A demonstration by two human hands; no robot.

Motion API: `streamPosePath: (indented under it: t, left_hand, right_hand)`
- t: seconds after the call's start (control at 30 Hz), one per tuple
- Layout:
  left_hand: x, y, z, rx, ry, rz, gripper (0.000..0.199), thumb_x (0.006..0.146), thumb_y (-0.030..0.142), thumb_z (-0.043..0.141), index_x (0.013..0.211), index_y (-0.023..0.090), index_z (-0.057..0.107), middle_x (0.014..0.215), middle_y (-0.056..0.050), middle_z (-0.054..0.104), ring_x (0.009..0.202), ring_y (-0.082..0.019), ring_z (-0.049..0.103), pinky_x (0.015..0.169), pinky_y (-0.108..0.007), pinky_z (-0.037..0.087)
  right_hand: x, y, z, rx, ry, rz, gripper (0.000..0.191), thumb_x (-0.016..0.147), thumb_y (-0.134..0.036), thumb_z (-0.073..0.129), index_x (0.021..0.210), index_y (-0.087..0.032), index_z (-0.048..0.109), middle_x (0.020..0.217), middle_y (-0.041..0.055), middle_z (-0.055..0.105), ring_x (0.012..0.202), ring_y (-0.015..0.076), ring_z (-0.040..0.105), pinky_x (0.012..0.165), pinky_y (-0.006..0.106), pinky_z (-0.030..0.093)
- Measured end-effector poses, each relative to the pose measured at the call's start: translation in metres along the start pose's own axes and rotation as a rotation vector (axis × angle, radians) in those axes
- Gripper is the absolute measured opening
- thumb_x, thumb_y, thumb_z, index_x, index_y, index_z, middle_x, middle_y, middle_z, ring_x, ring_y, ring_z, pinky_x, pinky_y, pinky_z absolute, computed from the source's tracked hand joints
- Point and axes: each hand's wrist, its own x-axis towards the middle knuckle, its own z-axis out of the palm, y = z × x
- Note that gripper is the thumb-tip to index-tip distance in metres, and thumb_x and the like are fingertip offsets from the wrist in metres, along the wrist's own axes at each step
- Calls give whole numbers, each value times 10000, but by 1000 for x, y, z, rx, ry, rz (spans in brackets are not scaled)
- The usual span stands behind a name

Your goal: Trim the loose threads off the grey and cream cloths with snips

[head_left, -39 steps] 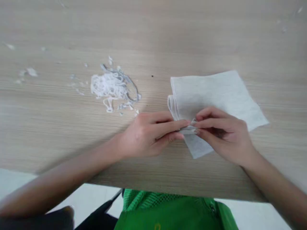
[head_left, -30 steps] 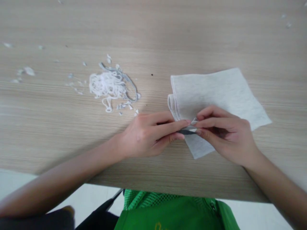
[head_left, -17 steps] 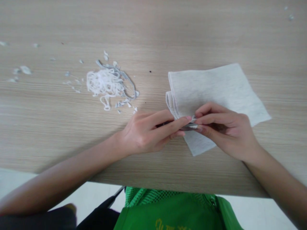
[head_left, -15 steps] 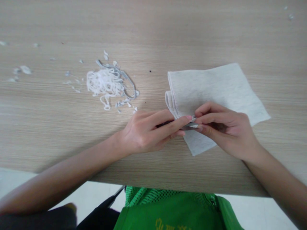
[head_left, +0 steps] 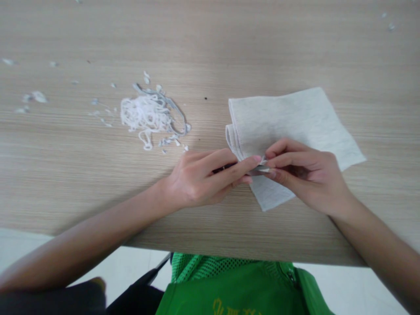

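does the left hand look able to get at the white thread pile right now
Likely yes: the white thread pile lies near the left hand, with only small scraps between, though that hand seems busy gripping a small grey piece.

The left hand (head_left: pixel 203 177) blocked the near end of the lane between thread (head_left: pixel 144 114) and cloth (head_left: pixel 288 116); forearms (head_left: pixel 114 218) flanked free room along the table's near edge (head_left: pixel 243 249).

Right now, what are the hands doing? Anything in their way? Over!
Left hand and right hand pinching small grey-white piece, mostly hidden. Folded pale cloth partly beneath them. White thread pile off to the left, touching neither hand.
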Motion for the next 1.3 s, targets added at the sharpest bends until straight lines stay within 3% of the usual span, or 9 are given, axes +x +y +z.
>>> streamPosePath:
  t: [0.37,1.3]
  left_hand:
    - [1,0,-2,47,-19,53,300,981,276,726,1226,104,718,766,6,719,587,-84,598,496,-240,414]
    - [0,4,0,-55,-45,-92,270,1018,332,675,1218,153,705,846,-20,756,648,-90,670,529,-221,475]
  right_hand:
    - [2,-1,-1,26,10,25,93,900,-327,794,856,-252,827,923,40,688,813,145,622,565,244,463]
    - [2,-3,-1,-9,21,30,150,894,-378,797,819,-250,817,912,46,688,805,154,626,545,252,458]
